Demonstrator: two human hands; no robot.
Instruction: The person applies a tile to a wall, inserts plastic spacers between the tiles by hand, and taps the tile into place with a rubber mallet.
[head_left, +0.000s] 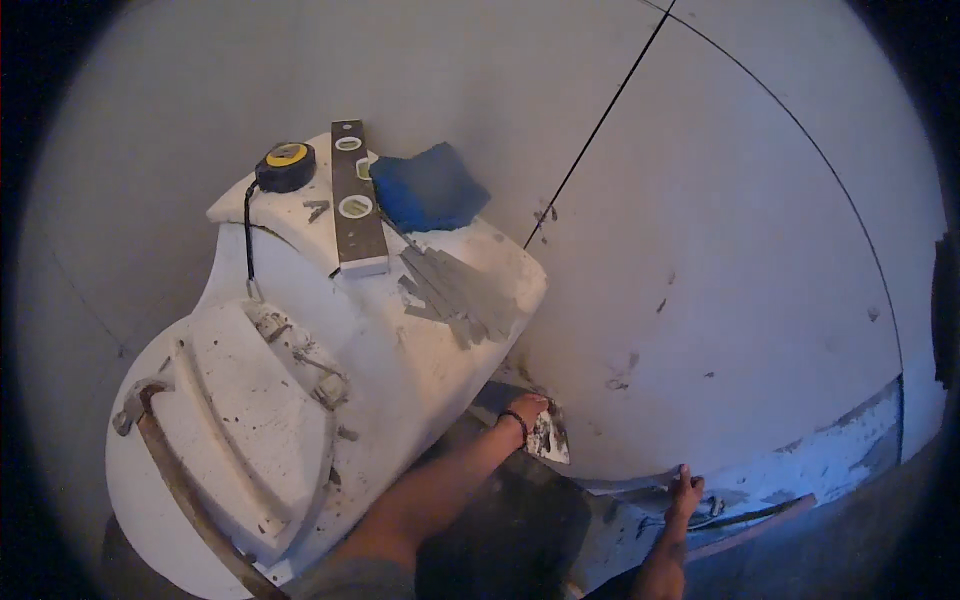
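Observation:
My left hand (528, 408), with a dark band at its wrist, is closed around a flat-bladed putty knife (550, 437). Dark smears cover its metal blade, which lies close to the lower left part of a large pale panel (740, 270). The knife's handle is mostly hidden by my fingers. Farther right, my right hand (687, 494) is at the panel's lower edge. One finger points up against that edge and the thumb stands apart; the other fingers are partly hidden, and I see nothing held there.
At left stands a bulky white fixture (400, 370), apparently a toilet. On it rest a hammer (180, 480), a tape measure (286, 167), a spirit level (357, 205), a blue cloth (430, 188) and several grey strips (460, 295). A dark block (505, 530) lies below my left forearm.

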